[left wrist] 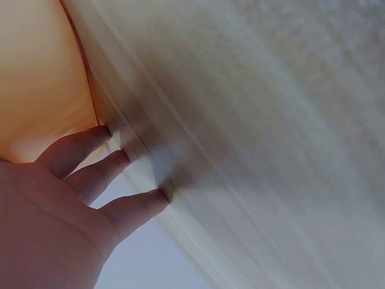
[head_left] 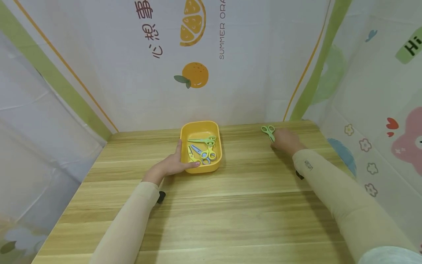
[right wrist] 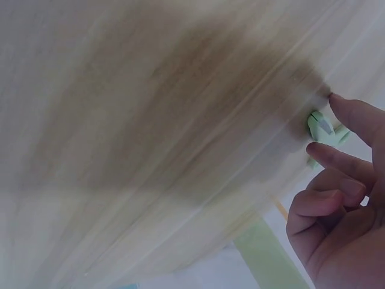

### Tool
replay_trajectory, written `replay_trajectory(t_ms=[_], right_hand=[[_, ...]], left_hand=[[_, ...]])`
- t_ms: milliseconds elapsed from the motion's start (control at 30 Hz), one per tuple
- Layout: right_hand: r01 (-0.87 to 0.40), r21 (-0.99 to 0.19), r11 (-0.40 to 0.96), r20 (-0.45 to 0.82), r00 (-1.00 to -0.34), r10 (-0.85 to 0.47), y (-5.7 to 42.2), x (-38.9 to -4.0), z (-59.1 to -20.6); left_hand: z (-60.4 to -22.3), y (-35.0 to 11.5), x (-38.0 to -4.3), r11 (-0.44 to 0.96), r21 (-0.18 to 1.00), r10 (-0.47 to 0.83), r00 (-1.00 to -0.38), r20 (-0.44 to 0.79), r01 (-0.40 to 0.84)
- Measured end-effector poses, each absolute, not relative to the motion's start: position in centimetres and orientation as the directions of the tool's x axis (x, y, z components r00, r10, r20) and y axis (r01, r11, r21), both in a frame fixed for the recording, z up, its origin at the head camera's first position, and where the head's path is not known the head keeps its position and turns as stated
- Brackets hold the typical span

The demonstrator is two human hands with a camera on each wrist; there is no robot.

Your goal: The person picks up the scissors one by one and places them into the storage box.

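Observation:
The yellow box (head_left: pixel 217 161) stands near the table's back edge, with several small scissors inside: green (head_left: pixel 211 140), yellow (head_left: pixel 207 153) and blue ones (head_left: pixel 197 149). My left hand (head_left: pixel 171 165) rests against its near left corner. The thumb lies over the near rim, and fingers (left wrist: pixel 81 150) stretch along the outer wall, tips down by the wood. To the right, another pair of green scissors (head_left: pixel 268 132) has its handle loops pointing away from me. My right hand (head_left: pixel 287 141) is at their blade end; two extended fingers (right wrist: pixel 355 117) stand apart on either side, the others curled.
Wooden table (head_left: pixel 230 216) fills the space below and between my arms. Close behind the box hangs a white printed curtain (head_left: pixel 244 91), and similar sheets enclose the left and right sides.

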State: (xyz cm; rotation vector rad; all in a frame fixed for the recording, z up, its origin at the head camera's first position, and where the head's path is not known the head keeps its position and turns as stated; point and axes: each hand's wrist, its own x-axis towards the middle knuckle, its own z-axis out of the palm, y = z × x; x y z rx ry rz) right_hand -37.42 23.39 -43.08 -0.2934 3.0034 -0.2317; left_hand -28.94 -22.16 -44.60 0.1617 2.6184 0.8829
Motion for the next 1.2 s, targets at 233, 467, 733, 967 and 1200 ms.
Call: replay_trajectory(t_ms=[233,467,733,967,1200], right_hand=[[-0.163,-0.154,0.975,-0.115,-0.977,-0.181,23.2,-37.4,-43.6],[-0.200,-0.138,0.970,-0.120,-0.969,-0.216,23.0,-36.9,-43.4],[-0.273,-0.128,0.953,-0.111,-0.951,-0.287,22.2,-36.5,-44.1],[-0.334,-0.127,0.934,-0.120,-0.930,-0.349,21.3,-35.6,-44.0],[-0.397,-0.056,0.916,-0.082,-0.913,-0.401,20.9,-35.0,-44.0]], left_hand=[[-44.7,-22.2,-29.0,0.789,0.614,0.228,-0.924,-0.308,-0.010],[-44.6,-22.2,-29.0,0.790,0.614,0.229,-0.924,-0.305,-0.007],[-44.5,-22.1,-28.8,0.792,0.611,0.226,-0.921,-0.317,-0.015],[-44.4,-22.1,-28.7,0.787,0.616,0.228,-0.922,-0.312,-0.014],[-44.4,-22.0,-28.7,0.787,0.617,0.225,-0.923,-0.311,-0.016]])
